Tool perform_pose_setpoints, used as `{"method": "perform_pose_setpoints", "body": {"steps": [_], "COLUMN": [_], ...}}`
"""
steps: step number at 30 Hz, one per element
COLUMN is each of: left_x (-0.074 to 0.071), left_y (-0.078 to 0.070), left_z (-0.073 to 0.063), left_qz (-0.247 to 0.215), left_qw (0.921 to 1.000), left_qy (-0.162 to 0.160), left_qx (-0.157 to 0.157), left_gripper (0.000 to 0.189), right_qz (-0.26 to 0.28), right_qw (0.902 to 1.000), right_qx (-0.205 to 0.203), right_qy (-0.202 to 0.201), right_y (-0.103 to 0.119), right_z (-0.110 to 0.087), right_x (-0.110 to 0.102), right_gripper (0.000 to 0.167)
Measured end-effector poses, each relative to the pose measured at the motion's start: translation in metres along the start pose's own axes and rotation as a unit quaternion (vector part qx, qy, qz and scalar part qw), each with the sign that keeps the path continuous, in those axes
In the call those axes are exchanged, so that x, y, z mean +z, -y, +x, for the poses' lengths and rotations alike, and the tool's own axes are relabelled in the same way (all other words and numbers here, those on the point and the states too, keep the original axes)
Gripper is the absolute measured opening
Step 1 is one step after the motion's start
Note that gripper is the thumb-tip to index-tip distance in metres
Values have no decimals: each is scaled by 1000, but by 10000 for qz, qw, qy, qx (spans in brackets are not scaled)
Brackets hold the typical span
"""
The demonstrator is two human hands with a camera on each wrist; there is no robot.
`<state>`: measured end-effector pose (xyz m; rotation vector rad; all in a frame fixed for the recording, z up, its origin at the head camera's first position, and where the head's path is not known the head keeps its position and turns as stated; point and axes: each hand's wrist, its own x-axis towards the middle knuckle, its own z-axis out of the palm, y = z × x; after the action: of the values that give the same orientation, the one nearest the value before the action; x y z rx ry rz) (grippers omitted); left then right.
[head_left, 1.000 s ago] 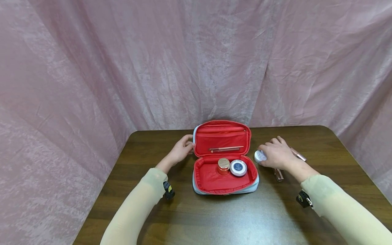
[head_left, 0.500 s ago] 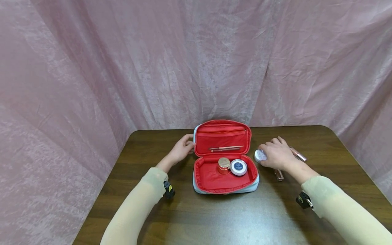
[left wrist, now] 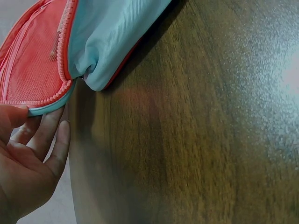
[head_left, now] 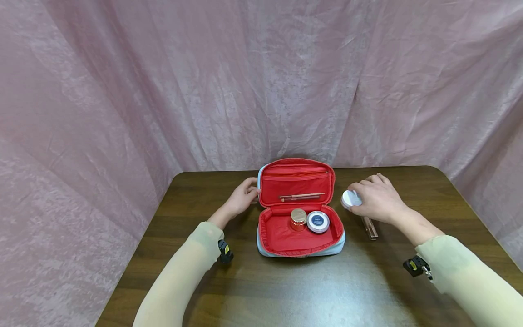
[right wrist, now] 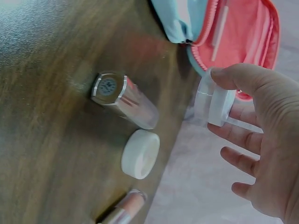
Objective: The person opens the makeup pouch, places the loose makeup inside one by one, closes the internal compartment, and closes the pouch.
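An unzipped light-blue cosmetic bag (head_left: pixel 279 245) with red lining lies on the table, its lid raised. My left hand (head_left: pixel 241 200) pinches the lid's left edge, thumb inside and fingers behind, as the left wrist view shows. My right hand (head_left: pixel 379 199) grips a small round jar (right wrist: pixel 216 100) with a white lid and clear body, between thumb and fingers, right of the bag. Inside the bag, a gold-lidded jar (head_left: pixel 298 217) stands against a round container with a dark blue label (head_left: pixel 318 221). Two thin makeup brushes (head_left: pixel 302 196) lie across the lid's inner side.
Beneath my right hand, a tube with a faceted cap (right wrist: pixel 110 88), a white round pot (right wrist: pixel 141 154) and a pinkish tube (right wrist: pixel 126 207) are on the wooden table (head_left: pixel 286 290). A pink velvet curtain (head_left: pixel 261 81) hangs behind the table's far edge.
My right hand has lifted the small round jar and shifted slightly right and away from me, hiding the far tube in the head view. My left hand stays on the lid.
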<state>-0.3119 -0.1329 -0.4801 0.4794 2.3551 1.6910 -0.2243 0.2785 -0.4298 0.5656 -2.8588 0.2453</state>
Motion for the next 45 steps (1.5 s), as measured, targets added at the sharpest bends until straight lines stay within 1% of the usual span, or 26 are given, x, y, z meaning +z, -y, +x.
{"method": "perform_pose_setpoints", "body": {"steps": [8, 15, 19, 22, 25, 26, 31, 35, 39, 42, 45], "left_x": [1, 0, -1, -1, -1, -1, 0, 0, 0, 0, -1], "left_y": [1, -1, 1, 2, 1, 1, -1, -1, 0, 1, 1], "left_z": [1, 0, -1, -1, -1, -1, 0, 1, 1, 1, 2], "left_qz": [-44, -103, 25, 31, -17, -54, 2, 17, -7, -32, -37], "left_qw": [10000, 9999, 9999, 9998, 9999, 9999, 10000, 10000, 10000, 10000, 10000], "left_qy": [2, 47, 45, 43, 47, 49, 7, -20, 6, 23, 16], "left_qx": [-17, -20, 114, 182, 131, 72, -32, -56, -45, -17, -26], "left_gripper": [36, 36, 35, 35, 35, 36, 36, 36, 37, 37, 37], "right_qz": [144, 328, 356, 401, 474, 498, 510, 395, 339, 357, 396], "right_qw": [9997, 9991, 9985, 9976, 9961, 9954, 9912, 9863, 9790, 9695, 9557], "right_qx": [-88, -217, -381, -546, -744, -817, -1221, -1597, -2010, -2424, -2910], "right_qy": [-198, -172, -158, -113, -43, -24, -3, -86, -75, -90, -187], "right_y": [8, 25, 38, 47, 57, 60, 74, 81, 85, 85, 86], "right_z": [-2, 2, 5, 6, 5, 5, 1, -2, -2, -1, 3], "right_x": [-17, -25, -22, -16, -9, -6, 6, 14, 20, 22, 22], "right_gripper": [47, 51, 51, 49, 47, 46, 49, 50, 52, 53, 52]}}
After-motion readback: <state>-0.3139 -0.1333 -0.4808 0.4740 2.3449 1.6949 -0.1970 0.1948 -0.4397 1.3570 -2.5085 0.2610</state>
